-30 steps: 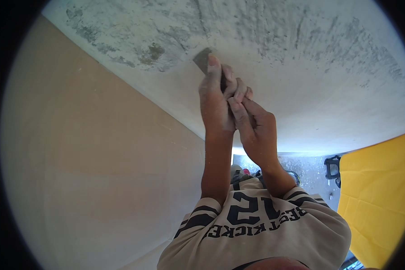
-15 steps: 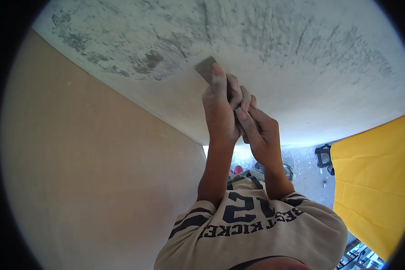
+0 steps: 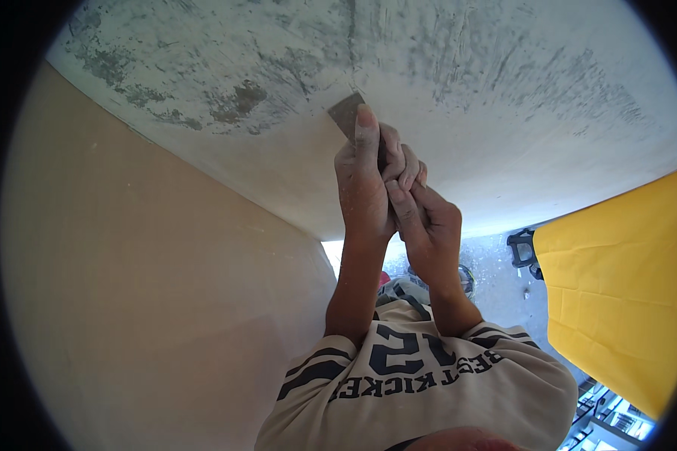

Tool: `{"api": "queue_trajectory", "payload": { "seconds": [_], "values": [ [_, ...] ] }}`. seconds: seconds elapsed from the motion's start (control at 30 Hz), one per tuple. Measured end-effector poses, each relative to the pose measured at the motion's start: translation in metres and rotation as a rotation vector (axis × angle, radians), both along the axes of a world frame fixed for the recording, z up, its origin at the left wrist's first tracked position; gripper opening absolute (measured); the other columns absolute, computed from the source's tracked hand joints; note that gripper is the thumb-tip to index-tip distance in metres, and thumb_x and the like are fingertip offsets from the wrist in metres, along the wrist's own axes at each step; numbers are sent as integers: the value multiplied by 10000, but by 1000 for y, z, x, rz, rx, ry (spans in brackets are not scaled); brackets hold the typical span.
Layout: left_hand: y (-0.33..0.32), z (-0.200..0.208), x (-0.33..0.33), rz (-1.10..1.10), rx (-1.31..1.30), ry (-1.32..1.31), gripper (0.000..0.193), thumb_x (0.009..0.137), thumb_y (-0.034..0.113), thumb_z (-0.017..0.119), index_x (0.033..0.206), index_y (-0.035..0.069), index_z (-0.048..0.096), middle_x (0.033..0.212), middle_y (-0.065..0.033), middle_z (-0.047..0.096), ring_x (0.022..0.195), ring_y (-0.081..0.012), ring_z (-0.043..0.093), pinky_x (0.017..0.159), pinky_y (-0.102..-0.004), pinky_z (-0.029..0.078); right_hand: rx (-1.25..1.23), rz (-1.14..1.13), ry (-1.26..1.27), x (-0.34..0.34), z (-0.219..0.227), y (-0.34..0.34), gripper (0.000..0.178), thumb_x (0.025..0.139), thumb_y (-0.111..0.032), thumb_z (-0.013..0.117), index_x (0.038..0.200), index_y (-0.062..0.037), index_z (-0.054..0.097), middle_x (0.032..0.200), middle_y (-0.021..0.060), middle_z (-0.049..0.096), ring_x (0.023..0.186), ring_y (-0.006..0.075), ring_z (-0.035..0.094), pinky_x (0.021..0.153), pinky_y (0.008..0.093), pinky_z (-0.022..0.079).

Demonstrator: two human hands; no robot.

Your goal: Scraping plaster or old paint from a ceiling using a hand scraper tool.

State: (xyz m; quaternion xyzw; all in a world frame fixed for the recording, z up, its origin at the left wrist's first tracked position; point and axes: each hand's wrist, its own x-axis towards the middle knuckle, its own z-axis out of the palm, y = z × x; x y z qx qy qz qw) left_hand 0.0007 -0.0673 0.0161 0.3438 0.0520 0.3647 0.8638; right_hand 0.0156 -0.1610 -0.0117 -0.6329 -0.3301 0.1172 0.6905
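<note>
The left hand (image 3: 359,184) clasped a grey blade (image 3: 344,114) slanting leftward beyond the fingers (image 3: 408,167). What the right hand (image 3: 432,225) gripped was unclear.

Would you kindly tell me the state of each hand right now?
Left hand: closed, holding a flat grey rectangular-bladed scraper, thumb along the blade.
Right hand: curled closed against the left; whether it also grips the scraper is hidden.

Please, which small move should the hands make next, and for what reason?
Perhaps slide the flat blade slightly left, toward the dark patch: the left hand grips it, the right hand touches the left, and that patch looks rougher than the area below.
</note>
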Motion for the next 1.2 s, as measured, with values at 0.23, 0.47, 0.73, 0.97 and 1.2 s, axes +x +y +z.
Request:
{"api": "queue_trajectory", "payload": {
  "seconds": [0.23,0.47,0.73,0.97,1.2],
  "values": [
    [6,9,1,72,36,-33,485,1028,501,416,731,126,495,503,58,246,429,-92,343,512,-300,407,23,96,20,7,3,7,202,974,-120,595,1057,45,679,574,-12,502,579,26,395,501,220,342],
    [2,5,-7,-34,3,6,489,1028,505,410,736,121,492,504,53,261,429,-86,356,511,-291,424,-34,-15,21,-8,3,0,167,960,-92,610,995,54,683,557,19,477,558,29,364,483,224,312],
    [4,6,-3,16,-11,12,489,1033,497,400,735,118,478,515,52,259,421,-86,338,491,-282,421,-38,-15,-74,-1,3,5,140,948,-65,611,943,63,668,529,54,462,533,34,363,468,236,312],
    [5,3,-4,15,-38,-5,495,1037,496,389,732,115,474,511,51,249,409,-92,317,476,-275,410,-118,1,-88,-2,9,2,132,934,-77,632,933,48,675,555,77,508,513,57,378,463,250,327],
    [7,5,-4,56,-11,-38,492,1042,482,384,729,115,478,506,50,255,409,-84,322,467,-276,412,-26,30,-101,1,3,8,203,987,-117,583,956,61,675,564,-32,500,534,14,387,470,209,291]
  ]
}}
